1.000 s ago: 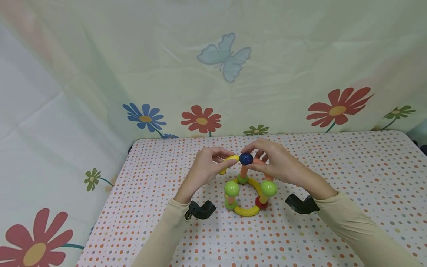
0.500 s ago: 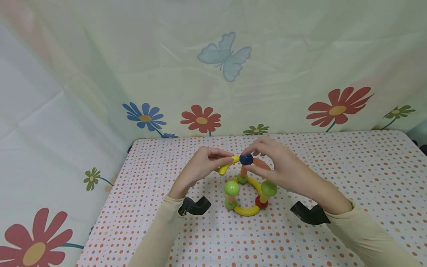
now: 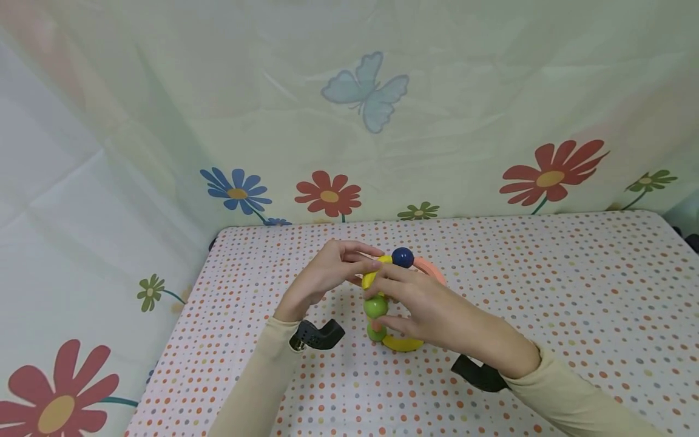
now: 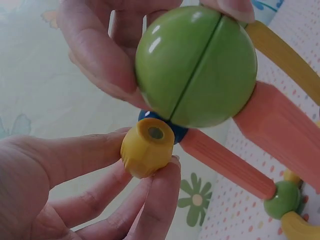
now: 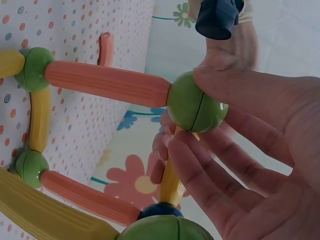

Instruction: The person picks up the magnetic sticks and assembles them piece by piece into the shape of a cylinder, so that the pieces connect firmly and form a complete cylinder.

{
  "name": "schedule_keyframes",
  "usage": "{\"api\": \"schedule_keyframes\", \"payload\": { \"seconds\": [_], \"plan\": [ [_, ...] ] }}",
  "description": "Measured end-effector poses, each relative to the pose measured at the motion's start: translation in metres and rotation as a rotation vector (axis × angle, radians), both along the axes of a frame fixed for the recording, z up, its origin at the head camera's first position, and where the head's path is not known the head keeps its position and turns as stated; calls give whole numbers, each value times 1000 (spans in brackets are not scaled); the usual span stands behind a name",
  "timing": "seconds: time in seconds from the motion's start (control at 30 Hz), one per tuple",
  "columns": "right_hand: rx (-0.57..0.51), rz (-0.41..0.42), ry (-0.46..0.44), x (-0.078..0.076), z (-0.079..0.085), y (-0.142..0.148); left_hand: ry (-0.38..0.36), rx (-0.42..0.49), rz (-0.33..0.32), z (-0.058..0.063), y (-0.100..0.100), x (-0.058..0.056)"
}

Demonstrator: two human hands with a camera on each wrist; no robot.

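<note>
A frame of magnetic balls and sticks stands on the table. My left hand [image 3: 324, 273] pinches a yellow curved stick [image 4: 147, 155] between thumb and fingers; its far end meets the dark blue ball [image 3: 402, 257]. From that ball an orange curved stick [image 3: 431, 269] runs right. My right hand [image 3: 423, 303] holds the upper green ball [image 5: 192, 102] between thumb and fingertips. That ball tops an upright orange stick [image 5: 107, 82], which rises from a lower green ball [image 5: 37, 70]. In the head view, the right hand hides the frame's right side.
Yellow curved sticks [image 3: 403, 343] form the base ring on the dotted tablecloth [image 3: 229, 340]. Another upper green ball [image 5: 167, 229] shows at the bottom of the right wrist view. A flowered curtain [image 3: 262, 109] hangs behind the table.
My right hand has left the blue ball and orange curved stick, moving left and nearer to the front-left green ball, which it now holds. The left hand stays on the yellow stick.
</note>
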State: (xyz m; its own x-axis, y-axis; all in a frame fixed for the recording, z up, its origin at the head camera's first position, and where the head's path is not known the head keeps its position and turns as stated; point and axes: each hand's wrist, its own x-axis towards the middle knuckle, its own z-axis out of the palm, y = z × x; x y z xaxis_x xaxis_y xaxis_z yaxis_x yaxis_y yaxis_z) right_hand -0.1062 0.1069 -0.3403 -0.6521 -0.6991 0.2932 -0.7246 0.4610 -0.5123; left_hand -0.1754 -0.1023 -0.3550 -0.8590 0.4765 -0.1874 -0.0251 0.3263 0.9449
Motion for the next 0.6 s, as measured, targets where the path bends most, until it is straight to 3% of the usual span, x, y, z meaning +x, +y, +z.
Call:
{"api": "schedule_keyframes", "payload": {
  "seconds": [0.4,0.6],
  "plan": [
    [-2,-35,48,-1,0,-3,-40,2,33,4,3,2],
    [-51,-43,10,0,7,3,-44,18,26,1,3,1]
  ]
}}
